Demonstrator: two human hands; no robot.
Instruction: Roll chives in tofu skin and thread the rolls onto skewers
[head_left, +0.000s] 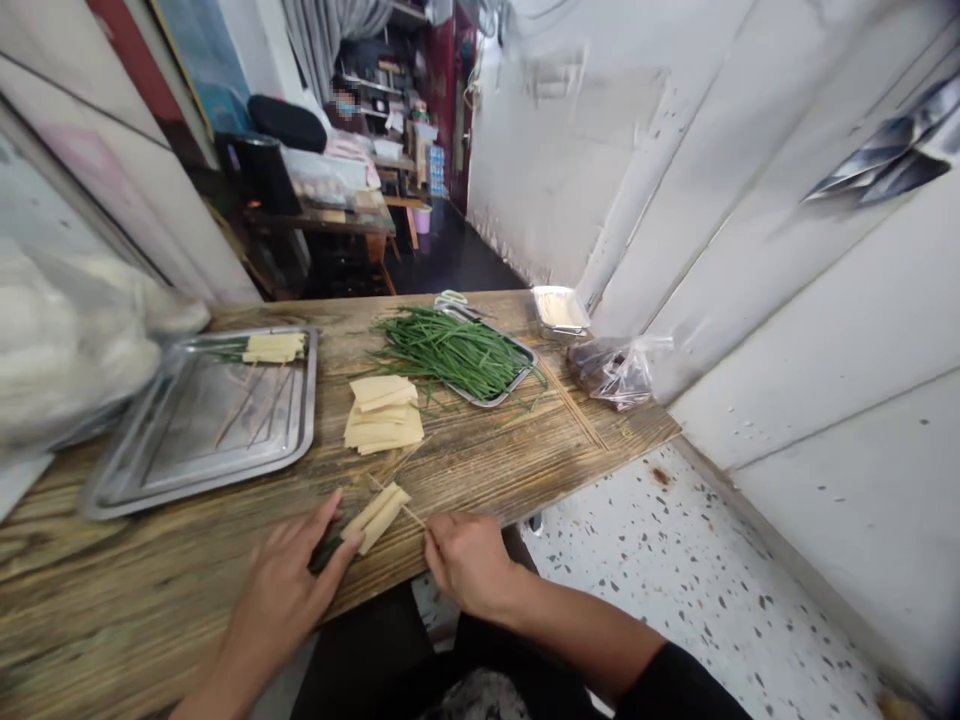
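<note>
Near the table's front edge lie pale yellow tofu-sheet rolls [382, 512] side by side, with dark green ends at the left. My left hand [289, 575] steadies them, its thumb and fingers at the near and far sides of the green ends. At the right, my right hand [474, 562] is closed around a thin wooden skewer [414, 517], which runs into the rolls; its tip seems to show beyond them. A stack of flat tofu sheets [384, 415] sits just behind. Green chives [457, 350] are heaped on a small metal tray [491, 402].
On the left, a large metal tray [300, 440] carries a finished-looking skewered roll bundle [275, 347]. Loose skewers [574, 405], a bagged dark item [615, 370] and a foil box [561, 310] are at right. A white plastic bag [67, 340] borders the left; a wall closes the right.
</note>
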